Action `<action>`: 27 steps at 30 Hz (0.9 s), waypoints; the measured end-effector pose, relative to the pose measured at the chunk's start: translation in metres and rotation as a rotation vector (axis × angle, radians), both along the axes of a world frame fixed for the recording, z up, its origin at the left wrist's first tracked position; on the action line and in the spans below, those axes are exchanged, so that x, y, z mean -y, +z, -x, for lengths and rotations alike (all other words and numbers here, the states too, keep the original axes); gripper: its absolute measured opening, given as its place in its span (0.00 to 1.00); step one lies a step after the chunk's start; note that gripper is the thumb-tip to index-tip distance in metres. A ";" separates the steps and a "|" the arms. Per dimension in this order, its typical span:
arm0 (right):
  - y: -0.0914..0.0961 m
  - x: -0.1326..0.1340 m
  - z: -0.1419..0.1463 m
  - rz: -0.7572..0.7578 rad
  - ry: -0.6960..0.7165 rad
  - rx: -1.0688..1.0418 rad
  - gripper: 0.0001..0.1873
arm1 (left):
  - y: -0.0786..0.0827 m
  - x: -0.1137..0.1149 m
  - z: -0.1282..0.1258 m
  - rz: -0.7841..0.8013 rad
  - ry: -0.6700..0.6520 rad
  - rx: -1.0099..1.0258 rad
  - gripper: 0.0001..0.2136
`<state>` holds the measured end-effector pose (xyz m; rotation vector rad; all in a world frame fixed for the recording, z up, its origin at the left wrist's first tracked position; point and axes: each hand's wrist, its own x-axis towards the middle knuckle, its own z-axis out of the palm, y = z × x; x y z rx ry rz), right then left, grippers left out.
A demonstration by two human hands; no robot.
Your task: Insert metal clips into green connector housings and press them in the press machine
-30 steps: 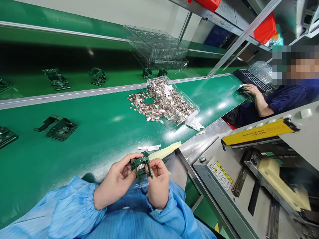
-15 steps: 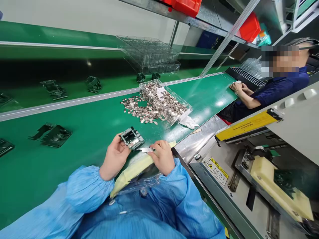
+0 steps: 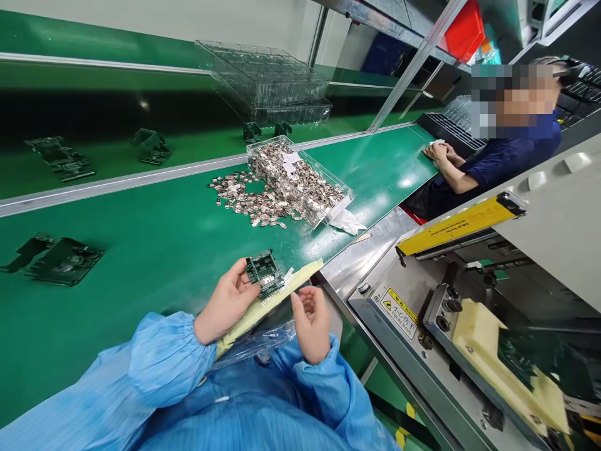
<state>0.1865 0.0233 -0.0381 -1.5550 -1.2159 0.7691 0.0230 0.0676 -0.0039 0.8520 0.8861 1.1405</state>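
My left hand (image 3: 230,300) grips a green circuit board assembly (image 3: 263,269) by its left side, fingers and thumb around the edge. A strip of small silvery metal pieces (image 3: 288,279) sits at the board's right edge; whether it is attached there I cannot tell. My right hand (image 3: 312,319) is just right of the board, not touching it, with loosely curled fingers and the thumb raised; I see nothing in it. Below both hands runs a yellow padded edge (image 3: 253,313). Small metal parts (image 3: 256,200) lie heaped on the green bench beside a clear tray (image 3: 323,220) full of them.
Another board assembly (image 3: 66,260) lies at left, more (image 3: 61,156) on the belt behind. Clear plastic trays (image 3: 267,81) are stacked at the back. A machine (image 3: 399,313) with a yellow bar stands at right. A co-worker in a dark blue shirt (image 3: 498,147) sits beyond.
My right hand has let go of the metal strip and drawn back down and right. The board has shifted right and turned in my left hand. The whole view has swung slightly right.
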 end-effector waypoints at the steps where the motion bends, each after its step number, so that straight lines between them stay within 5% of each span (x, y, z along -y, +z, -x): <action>1: -0.003 0.003 0.006 0.085 0.020 -0.125 0.14 | 0.000 0.001 -0.002 0.018 0.002 0.015 0.19; 7: -0.010 -0.006 0.022 0.265 0.009 -0.452 0.28 | 0.004 0.004 -0.014 0.119 -0.032 0.082 0.17; 14: -0.007 -0.004 0.028 0.295 -0.021 -0.538 0.28 | 0.019 -0.019 -0.029 0.092 0.086 0.170 0.21; 18: -0.013 0.010 0.035 0.323 0.075 -0.690 0.27 | 0.014 -0.023 -0.044 0.046 -0.011 0.086 0.17; 27: -0.044 0.017 0.047 0.066 0.018 -0.630 0.22 | 0.003 -0.022 -0.045 -0.092 -0.106 -0.095 0.15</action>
